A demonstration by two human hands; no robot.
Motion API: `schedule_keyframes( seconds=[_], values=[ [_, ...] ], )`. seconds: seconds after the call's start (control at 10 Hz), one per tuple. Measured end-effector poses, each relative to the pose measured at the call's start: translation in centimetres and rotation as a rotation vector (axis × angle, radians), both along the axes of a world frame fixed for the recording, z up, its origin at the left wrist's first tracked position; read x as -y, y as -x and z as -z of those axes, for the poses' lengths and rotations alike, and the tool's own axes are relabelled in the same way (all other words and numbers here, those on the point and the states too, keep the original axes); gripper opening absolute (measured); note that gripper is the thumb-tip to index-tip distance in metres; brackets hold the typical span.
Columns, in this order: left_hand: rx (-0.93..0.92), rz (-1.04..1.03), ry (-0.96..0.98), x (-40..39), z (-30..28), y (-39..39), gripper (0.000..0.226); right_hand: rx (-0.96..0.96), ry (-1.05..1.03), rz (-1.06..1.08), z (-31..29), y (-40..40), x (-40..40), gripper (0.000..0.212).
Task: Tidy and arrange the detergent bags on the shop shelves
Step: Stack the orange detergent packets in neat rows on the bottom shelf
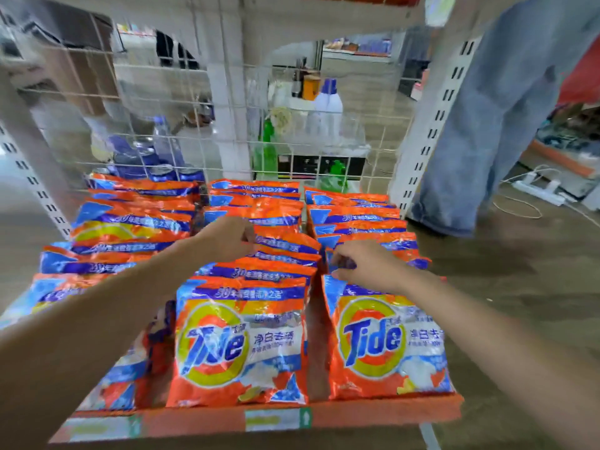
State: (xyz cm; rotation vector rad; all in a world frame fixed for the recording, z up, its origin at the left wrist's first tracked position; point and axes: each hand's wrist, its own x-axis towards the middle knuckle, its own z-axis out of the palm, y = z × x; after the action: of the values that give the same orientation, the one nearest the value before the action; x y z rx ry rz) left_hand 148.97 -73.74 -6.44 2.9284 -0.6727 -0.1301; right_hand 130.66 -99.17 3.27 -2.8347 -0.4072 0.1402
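Orange Tide detergent bags stand in three rows on the shelf [357, 414]. The middle row's front bag [240, 345] and the right row's front bag [389, 345] face me. The left row [130, 228] leans back untidily. My left hand [227, 238] reaches over the middle row, fingers pinched on the top edge of a middle-row bag [285, 241]. My right hand [367, 264] is at the right row, fingers closed on the top edge of a bag [344, 264] just behind the front one.
A white wire grid [194, 131] backs the shelf, with white slotted uprights [431, 131] at both sides. Bottles [328, 102] stand behind the grid. A person in blue jeans [493, 118] stands at the right. A power strip and cable [539, 190] lie on the floor.
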Motion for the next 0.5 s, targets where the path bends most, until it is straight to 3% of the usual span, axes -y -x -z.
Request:
schedule_keyframes(
  seconds=[0.1, 0.2, 0.5],
  values=[
    [-0.075, -0.022, 0.112, -1.5, -7.6, 8.4, 0.026, 0.021, 0.0, -0.007, 0.8, -0.9, -2.7, 0.028],
    [-0.183, -0.009, 0.1, -2.3, -8.0, 8.7, 0.034, -0.009, -0.052, 0.082, 0.8, -0.8, -3.9, 0.027],
    [0.057, -0.135, -0.107, -4.2, -8.9, 9.6, 0.02, 0.087, -0.146, 0.075, 1.3, -1.9, -7.0, 0.012]
  ],
)
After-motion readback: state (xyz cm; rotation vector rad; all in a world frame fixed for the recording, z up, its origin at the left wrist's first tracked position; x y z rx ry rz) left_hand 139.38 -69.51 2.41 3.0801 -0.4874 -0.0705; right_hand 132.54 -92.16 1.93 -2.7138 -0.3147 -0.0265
